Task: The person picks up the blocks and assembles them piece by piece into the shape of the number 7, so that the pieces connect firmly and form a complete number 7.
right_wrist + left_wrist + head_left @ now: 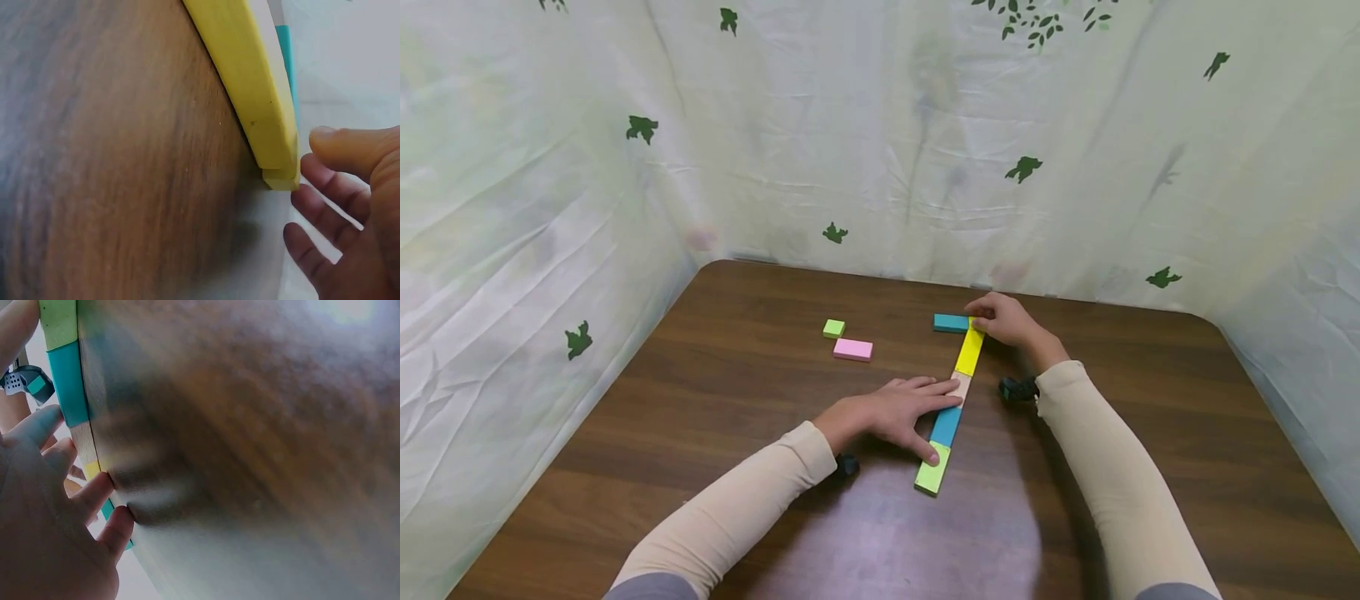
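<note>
From the head view, the left hand (pixel 898 412) lies flat with straight fingers against a line of blocks (pixel 951 412) on the table (pixel 715 433), while the right hand (pixel 1003 319), fingers curled, touches the far end of the yellow block (pixel 969 352) beside a teal block (pixel 951 322). The left wrist view shows spread fingertips (pixel 103 487) touching the row's edge. In the right wrist view, loosely bent fingers (pixel 340 153) sit just past the yellow block's (pixel 256 94) end; these blocks look light, stiff and easily slid, best nudged at ends or long sides.

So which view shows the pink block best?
The head view: the pink block lies whole on the table, beside a small green block. Neither wrist view shows it; they frame only the block row.
</note>
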